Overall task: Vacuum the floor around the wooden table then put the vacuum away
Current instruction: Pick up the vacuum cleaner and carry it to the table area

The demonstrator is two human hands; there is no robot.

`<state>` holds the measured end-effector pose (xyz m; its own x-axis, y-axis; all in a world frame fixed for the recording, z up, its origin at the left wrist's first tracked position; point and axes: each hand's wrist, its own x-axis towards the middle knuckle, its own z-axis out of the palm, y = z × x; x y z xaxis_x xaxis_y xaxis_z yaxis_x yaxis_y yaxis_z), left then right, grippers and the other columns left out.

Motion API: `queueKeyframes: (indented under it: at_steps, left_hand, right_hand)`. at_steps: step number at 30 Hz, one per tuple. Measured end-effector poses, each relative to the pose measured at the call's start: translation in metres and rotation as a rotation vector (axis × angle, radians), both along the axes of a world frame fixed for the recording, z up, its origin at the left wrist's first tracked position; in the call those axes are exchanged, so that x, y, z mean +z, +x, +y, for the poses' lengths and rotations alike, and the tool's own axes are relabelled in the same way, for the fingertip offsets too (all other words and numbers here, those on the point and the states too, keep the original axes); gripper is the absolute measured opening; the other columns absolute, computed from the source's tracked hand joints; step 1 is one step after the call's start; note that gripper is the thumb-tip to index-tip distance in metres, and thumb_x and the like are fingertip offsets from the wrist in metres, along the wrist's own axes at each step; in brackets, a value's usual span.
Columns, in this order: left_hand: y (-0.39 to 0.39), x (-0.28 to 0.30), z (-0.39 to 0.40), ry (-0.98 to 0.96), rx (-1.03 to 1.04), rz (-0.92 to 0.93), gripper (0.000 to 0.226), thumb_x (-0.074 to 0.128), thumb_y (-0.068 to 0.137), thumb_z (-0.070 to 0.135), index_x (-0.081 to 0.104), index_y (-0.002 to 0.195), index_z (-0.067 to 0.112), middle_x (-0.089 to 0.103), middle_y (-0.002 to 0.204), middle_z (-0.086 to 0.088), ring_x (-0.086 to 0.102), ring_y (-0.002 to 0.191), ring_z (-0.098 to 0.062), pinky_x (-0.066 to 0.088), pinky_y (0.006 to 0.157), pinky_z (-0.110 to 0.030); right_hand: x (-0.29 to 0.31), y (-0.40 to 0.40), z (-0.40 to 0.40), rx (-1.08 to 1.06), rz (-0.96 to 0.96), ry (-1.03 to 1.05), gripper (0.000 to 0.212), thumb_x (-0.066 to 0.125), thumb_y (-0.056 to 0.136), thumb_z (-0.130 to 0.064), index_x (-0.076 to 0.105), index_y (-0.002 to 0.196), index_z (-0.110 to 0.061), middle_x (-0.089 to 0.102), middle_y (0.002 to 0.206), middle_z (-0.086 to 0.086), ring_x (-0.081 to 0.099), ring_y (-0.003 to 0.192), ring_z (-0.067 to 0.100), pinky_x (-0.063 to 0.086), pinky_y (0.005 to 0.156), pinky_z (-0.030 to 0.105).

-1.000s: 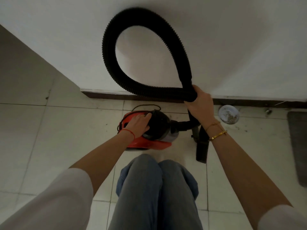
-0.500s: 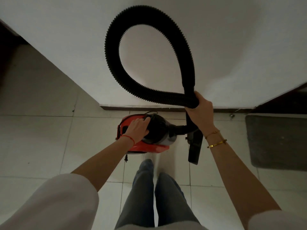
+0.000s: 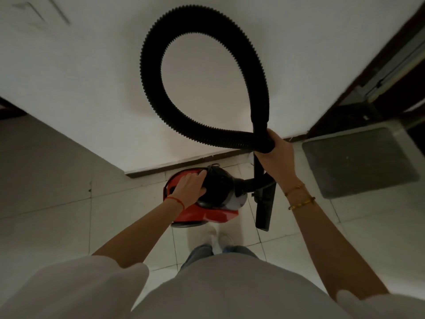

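Closest to us, at 6 o'clock, is our white shirt [image 3: 218, 288], and just past it our jeans [image 3: 202, 250] and two pale shoes [image 3: 218, 238] on the tiled floor [image 3: 57, 226].

A little farther, near the middle of what we see, is the vacuum [image 3: 207, 199]. It is red with a black top. We cannot tell if it sits on the tiles or hangs just above them. Our left hand [image 3: 189, 188] is on its top at about 9 o'clock from the black dome, with the fingers bent over the handle, holding it. A thin red string [image 3: 177, 201] goes round that wrist.

At 3 o'clock from the vacuum hangs the long black nozzle [image 3: 264, 208], pointing down at the floor.

Above it, our right hand [image 3: 277, 155] is wrapped tight round the black hose [image 3: 149, 88], right where the hose crosses over itself. Two gold bracelets [image 3: 299, 196] sit on that wrist. From the hand, the hose goes up in a big loop toward 12 o'clock.

Behind the loop is a white wall [image 3: 80, 88] with a dark strip [image 3: 179, 163] along its bottom. Far off at 3 o'clock lies a grey mat [image 3: 358, 162], and past it, at 2 o'clock, a dark doorway [image 3: 379, 84].
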<state>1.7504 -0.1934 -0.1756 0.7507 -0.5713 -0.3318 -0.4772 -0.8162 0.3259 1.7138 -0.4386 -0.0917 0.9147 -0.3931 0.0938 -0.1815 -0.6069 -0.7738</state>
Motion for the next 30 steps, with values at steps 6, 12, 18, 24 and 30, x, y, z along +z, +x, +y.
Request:
queueKeyframes:
  at_steps: [6,12,18,24,30]
  left_hand:
    - [-0.009,0.011,-0.013,-0.018,-0.209,-0.019,0.039,0.053,0.092,0.023,0.042,0.128,0.012,0.061,0.103,-0.007,0.058,0.092,-0.023,0.048,0.082,-0.033]
    - [-0.021,0.013,-0.036,0.009,-0.467,-0.054,0.039,0.053,0.091,0.023,0.042,0.126,0.01,0.061,0.102,-0.01,0.059,0.09,-0.026,0.048,0.081,-0.038]
    - [-0.046,0.013,-0.071,0.008,-0.739,-0.056,0.047,0.053,0.091,0.024,0.04,0.134,0.009,0.061,0.112,-0.011,0.059,0.1,-0.029,0.048,0.087,-0.042]
    - [-0.097,0.02,-0.116,-0.042,-1.024,-0.036,0.048,0.057,0.09,0.025,0.041,0.133,0.011,0.062,0.114,-0.01,0.058,0.104,-0.029,0.048,0.089,-0.044]
    - [-0.179,0.03,-0.162,-0.02,-1.299,-0.076,0.051,0.057,0.091,0.024,0.039,0.136,0.009,0.062,0.113,-0.012,0.059,0.103,-0.031,0.048,0.086,-0.043]
  right_hand:
    - [0.006,-0.062,-0.002,-0.197,-0.002,-0.046,0.043,0.07,0.081,-0.021,0.059,0.122,-0.019,0.07,0.09,-0.002,0.065,0.081,0.013,0.048,0.073,0.021]
    - [0.011,-0.131,0.008,-0.438,-0.017,-0.052,0.037,0.069,0.08,-0.024,0.061,0.116,-0.025,0.064,0.078,-0.013,0.063,0.073,0.011,0.055,0.071,0.034]
    - [0.016,-0.212,0.022,-0.72,-0.046,-0.065,0.04,0.072,0.077,-0.02,0.063,0.116,-0.019,0.064,0.075,-0.008,0.063,0.07,0.014,0.05,0.066,0.028]
    - [0.018,-0.298,0.04,-1.007,-0.063,-0.078,0.048,0.073,0.076,-0.018,0.061,0.123,-0.018,0.072,0.085,0.001,0.068,0.078,0.022,0.056,0.07,0.036]
    - [0.019,-0.393,0.063,-1.278,-0.066,-0.106,0.049,0.073,0.076,-0.018,0.06,0.124,-0.019,0.073,0.09,0.006,0.07,0.08,0.025,0.057,0.074,0.041]
